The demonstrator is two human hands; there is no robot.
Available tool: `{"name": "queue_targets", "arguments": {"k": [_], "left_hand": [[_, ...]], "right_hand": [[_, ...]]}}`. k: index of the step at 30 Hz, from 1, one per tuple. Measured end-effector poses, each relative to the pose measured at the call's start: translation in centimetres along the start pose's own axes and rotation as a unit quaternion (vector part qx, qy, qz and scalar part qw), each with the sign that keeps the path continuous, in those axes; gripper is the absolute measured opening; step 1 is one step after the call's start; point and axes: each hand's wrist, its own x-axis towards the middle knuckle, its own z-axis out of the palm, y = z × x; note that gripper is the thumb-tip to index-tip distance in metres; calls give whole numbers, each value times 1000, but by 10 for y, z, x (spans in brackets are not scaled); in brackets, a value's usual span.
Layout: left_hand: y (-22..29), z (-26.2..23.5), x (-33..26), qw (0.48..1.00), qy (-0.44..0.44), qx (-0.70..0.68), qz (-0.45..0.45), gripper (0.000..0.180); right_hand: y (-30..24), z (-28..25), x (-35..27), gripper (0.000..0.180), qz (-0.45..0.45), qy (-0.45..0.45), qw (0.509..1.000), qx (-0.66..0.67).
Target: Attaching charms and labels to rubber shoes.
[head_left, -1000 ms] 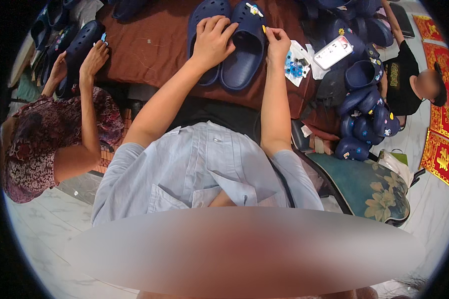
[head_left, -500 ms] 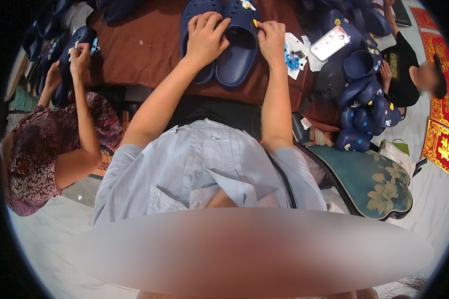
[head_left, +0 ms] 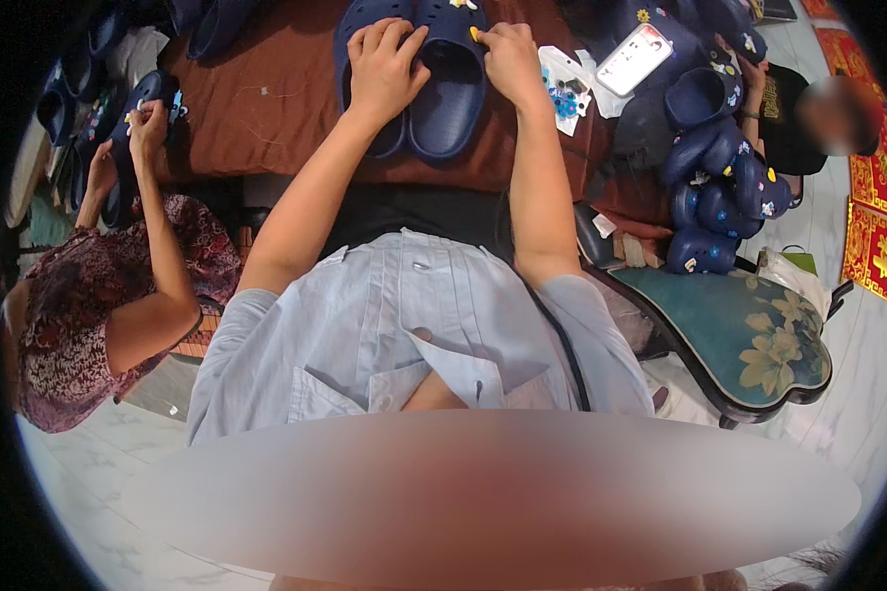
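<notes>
Two navy foam clogs, the left clog [head_left: 388, 138] and the right clog [head_left: 445, 113], lie side by side with heels toward me. My left hand [head_left: 388, 74] curls over the pair, its fingers at the holed upper of the left clog and its thumb by the right one. In a pinch at the right clog's outer side, my right hand [head_left: 512, 64] holds a small yellow charm [head_left: 475, 34]. A white figure charm [head_left: 461, 3] sits on the right clog's upper. Close to my right hand lies a clear packet [head_left: 564, 98] of blue and black charms.
The brown-covered table [head_left: 256, 128] carries a white phone [head_left: 635, 61] and a heap of decorated navy clogs [head_left: 705, 158] at right. A person [head_left: 118, 286] at left handles a clog; another person [head_left: 793, 118] sits at far right. A green floral chair seat [head_left: 729, 335] stands nearby.
The whole scene has shifted slightly in view, the table things up and left. My hands keep their places on the clogs, with the yellow charm still pinched at the right clog's side.
</notes>
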Motion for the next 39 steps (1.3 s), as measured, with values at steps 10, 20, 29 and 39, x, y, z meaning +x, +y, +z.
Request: {"name": "queue_targets", "arguments": {"k": [10, 20, 29, 39], "left_hand": [[-4, 3, 0, 1000, 18, 13, 15, 46], [-4, 4, -1, 1000, 10, 26, 12, 48], [-3, 1, 0, 1000, 16, 13, 15, 49], [-4, 1, 0, 1000, -3, 14, 10, 49]], "right_hand": [[4, -5, 1, 28, -12, -40, 999, -22], [1, 21, -24, 42, 57, 102, 989, 91], [-2, 21, -19, 36, 67, 123, 984, 113], [3, 1, -37, 31, 73, 126, 984, 104]]}}
